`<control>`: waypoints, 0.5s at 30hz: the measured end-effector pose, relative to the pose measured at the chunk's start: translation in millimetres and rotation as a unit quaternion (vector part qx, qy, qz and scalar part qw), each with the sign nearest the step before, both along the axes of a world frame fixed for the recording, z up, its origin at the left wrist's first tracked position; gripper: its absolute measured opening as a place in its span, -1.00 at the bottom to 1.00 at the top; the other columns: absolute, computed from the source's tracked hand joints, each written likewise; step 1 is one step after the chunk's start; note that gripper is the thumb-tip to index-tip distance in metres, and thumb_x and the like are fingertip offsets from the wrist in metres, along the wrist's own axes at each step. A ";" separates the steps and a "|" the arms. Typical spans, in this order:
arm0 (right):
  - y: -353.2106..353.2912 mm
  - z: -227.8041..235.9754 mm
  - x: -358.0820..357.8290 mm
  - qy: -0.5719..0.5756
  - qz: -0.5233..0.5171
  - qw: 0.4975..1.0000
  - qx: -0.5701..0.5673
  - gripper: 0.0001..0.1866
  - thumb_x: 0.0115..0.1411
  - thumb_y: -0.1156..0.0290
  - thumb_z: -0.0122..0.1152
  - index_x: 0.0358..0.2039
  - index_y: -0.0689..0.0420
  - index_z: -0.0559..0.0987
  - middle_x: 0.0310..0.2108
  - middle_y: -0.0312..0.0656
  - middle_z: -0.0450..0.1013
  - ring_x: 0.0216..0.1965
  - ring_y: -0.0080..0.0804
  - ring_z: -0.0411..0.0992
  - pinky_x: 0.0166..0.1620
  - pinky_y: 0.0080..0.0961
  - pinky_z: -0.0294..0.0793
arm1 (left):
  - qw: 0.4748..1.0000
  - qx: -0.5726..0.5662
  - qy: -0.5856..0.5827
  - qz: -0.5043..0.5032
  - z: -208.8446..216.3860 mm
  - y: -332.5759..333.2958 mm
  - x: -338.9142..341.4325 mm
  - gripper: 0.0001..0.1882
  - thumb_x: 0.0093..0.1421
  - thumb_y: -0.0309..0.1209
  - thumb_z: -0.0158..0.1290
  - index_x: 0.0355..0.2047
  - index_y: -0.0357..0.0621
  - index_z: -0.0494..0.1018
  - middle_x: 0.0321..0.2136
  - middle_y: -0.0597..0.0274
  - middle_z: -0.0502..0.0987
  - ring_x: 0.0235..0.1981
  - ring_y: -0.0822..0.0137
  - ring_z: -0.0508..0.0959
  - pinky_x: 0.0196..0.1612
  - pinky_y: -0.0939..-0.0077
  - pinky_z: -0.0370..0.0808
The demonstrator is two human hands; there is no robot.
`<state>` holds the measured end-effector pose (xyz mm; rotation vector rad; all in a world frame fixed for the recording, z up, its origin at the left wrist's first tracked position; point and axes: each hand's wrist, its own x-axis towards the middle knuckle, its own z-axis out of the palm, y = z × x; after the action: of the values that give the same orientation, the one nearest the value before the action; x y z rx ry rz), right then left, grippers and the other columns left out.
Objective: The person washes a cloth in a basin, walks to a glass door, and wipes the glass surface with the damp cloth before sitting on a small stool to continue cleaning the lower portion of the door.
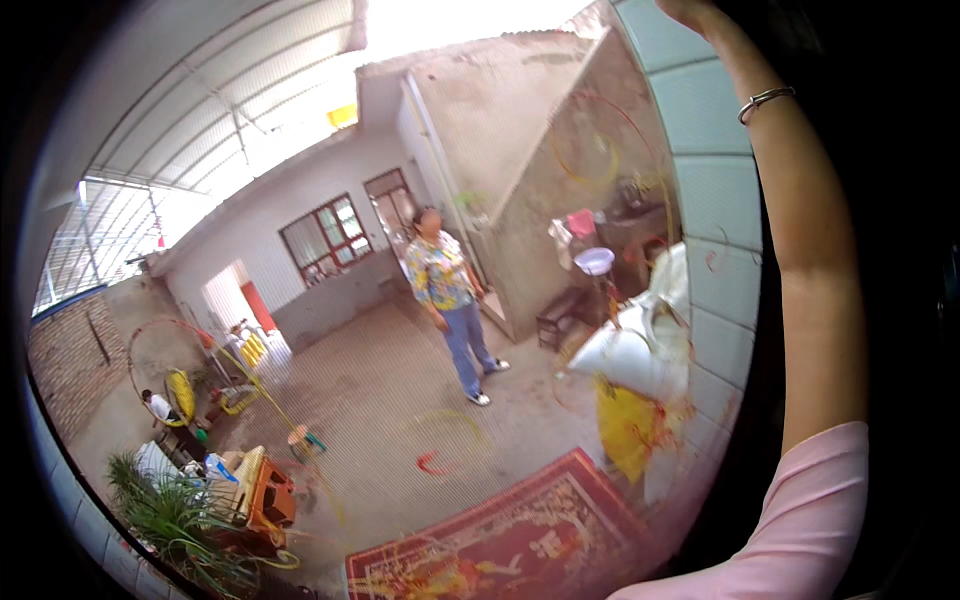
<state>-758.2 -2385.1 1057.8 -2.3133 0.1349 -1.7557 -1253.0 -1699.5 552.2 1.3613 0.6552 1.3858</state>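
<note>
My right arm reaches up along the right side, with a pink sleeve (810, 500) and a metal bracelet (766, 101) on the wrist. At the top edge, my right hand (688, 10) is next to the pale blue tiled door surround (712, 120); its fingers are cut off by the frame, so what it touches is hidden. A see-through, finely striped screen curtain (440, 425) with faint yellow and red patterns seems to hang across the doorway. My left hand is not in view.
Beyond the doorway, a person (450, 290) in a flowered top stands in a courtyard. A red patterned rug (520, 540) lies near the threshold. White sacks (635, 350) are at right; a leafy plant (180, 520) and an orange wooden cabinet (270, 495) stand at left.
</note>
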 end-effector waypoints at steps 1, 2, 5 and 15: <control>1.6 -11.6 -3.5 0.007 -0.002 1.000 -0.014 -0.77 0.28 0.39 -0.22 -0.21 0.17 0.43 -0.34 -0.22 0.42 -0.39 -0.50 0.37 -0.35 -0.54 0.37 | 1.000 -0.015 -0.007 -0.008 -3.6 5.7 2.5 -0.64 0.27 -0.18 -0.18 -0.48 -0.18 0.40 -0.66 0.23 0.38 -0.70 0.44 0.33 -0.63 0.58 0.34; 2.8 -26.7 -7.4 0.018 -0.005 0.999 -0.027 -0.77 0.28 0.40 -0.22 -0.22 0.19 0.43 -0.35 -0.22 0.42 -0.40 -0.51 0.37 -0.36 -0.55 0.37 | 1.000 -0.018 -0.016 -0.020 -4.6 6.9 9.5 -0.64 0.27 -0.17 -0.18 -0.49 -0.18 0.40 -0.66 0.23 0.38 -0.71 0.44 0.33 -0.64 0.59 0.34; 3.5 -87.1 -25.9 0.039 -0.026 0.992 -0.117 -0.77 0.29 0.41 -0.22 -0.24 0.23 0.43 -0.37 -0.20 0.41 -0.44 -0.53 0.36 -0.41 -0.57 0.36 | 0.995 0.074 -0.035 -0.065 10.4 -8.3 16.1 -0.60 0.28 -0.16 -0.18 -0.61 -0.16 0.25 -0.78 0.39 0.18 -0.79 0.57 0.14 -0.78 0.69 0.11; 70.7 -532.0 -141.3 -0.012 0.017 0.985 -0.168 -0.74 0.13 0.50 -0.12 -0.18 0.25 0.43 -0.20 0.02 0.40 -0.13 -0.04 0.34 -0.02 -0.20 0.28 | 0.972 0.044 -0.036 -0.227 9.9 -10.4 -33.4 -0.65 0.26 -0.16 -0.14 -0.55 -0.13 0.24 -0.77 0.36 0.16 -0.79 0.50 0.16 -0.68 0.58 0.24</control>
<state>-899.4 -2314.3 525.8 -2.4996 -0.2232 -1.9127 -1286.4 -1709.9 562.1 1.4148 0.2119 1.0946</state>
